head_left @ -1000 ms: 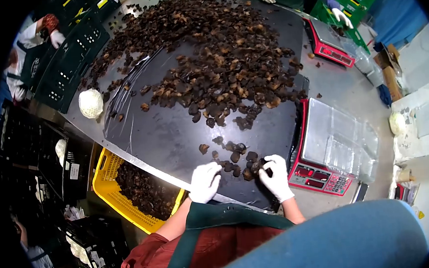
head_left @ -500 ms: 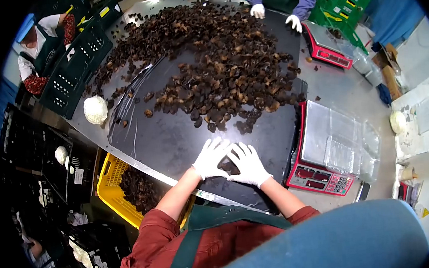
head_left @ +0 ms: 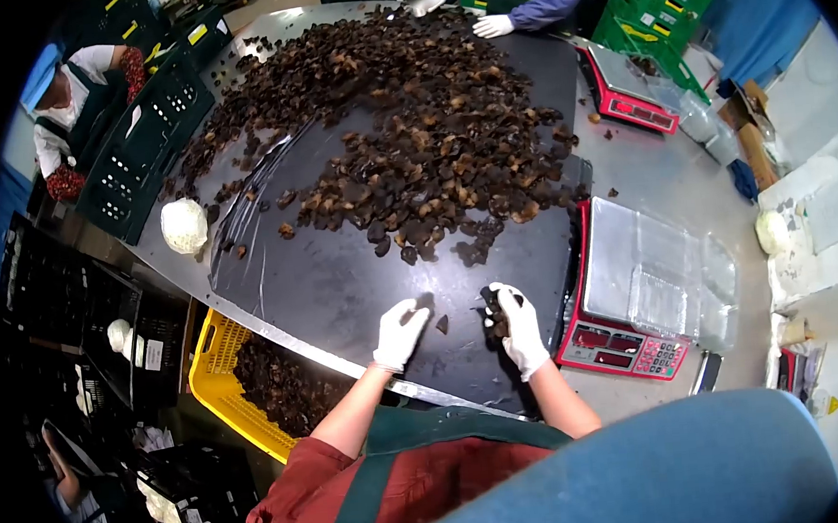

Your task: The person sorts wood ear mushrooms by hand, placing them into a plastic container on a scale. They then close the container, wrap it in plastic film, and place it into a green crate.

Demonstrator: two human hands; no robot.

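Both my hands wear white gloves and are over the near part of the dark sheet [head_left: 342, 272] on the table. My left hand [head_left: 402, 336] pinches a piece of wood ear mushroom [head_left: 426, 302] between thumb and fingers. My right hand [head_left: 522, 330] is curled round several dark wood ear mushrooms [head_left: 493, 317], partly hidden by the glove. One small loose piece [head_left: 442, 324] lies between the hands. Beyond them spreads a big heap of brown-black wood ear mushrooms [head_left: 420, 135].
Right of my hands stands a red scale [head_left: 604, 341] with clear plastic trays [head_left: 669, 288]. A second scale [head_left: 632, 111] is farther back. Below the left edge sits a yellow basket [head_left: 215, 373] of mushrooms. A white bundle [head_left: 184, 226] lies at left. A co-worker's gloved hand [head_left: 493, 26] is across the table.
My hands were close together on the sheet around a few dark pieces. Now they are apart, with mushrooms in the right and a piece in the left. The co-worker's hands have shifted left.
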